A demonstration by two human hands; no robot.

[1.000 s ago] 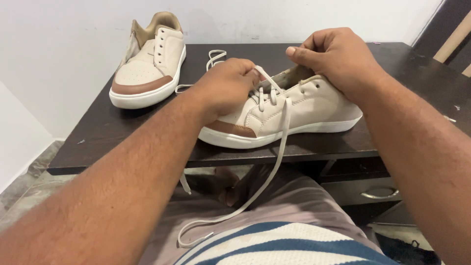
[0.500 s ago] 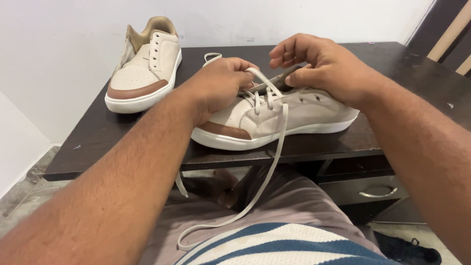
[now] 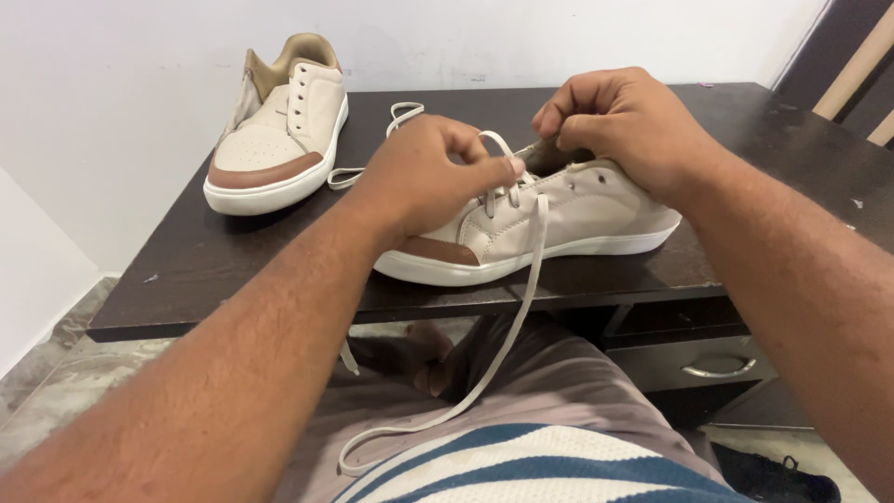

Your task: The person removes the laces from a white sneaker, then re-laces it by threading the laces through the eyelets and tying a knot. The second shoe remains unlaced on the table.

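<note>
Closing back onto the shoe's [image 3: 559,210] tongue, the right hand [image 3: 624,121] is pinching it while the left hand [image 3: 424,177] is gripping the lace [image 3: 521,298].

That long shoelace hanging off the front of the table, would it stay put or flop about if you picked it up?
The shoelace would probably flop: it droops off the table edge and curves loosely over the lap. It looks light and flat, so it likely slides easily through the nearer shoe. Pinched by the left hand, it bends sharply, so hardly stiff.

Two beige shoes [image 3: 279,130] [image 3: 549,219], two white laces [image 3: 507,317] [image 3: 396,116], one dark table [image 3: 233,251], two hands [image 3: 424,177] [image 3: 624,121].
</note>
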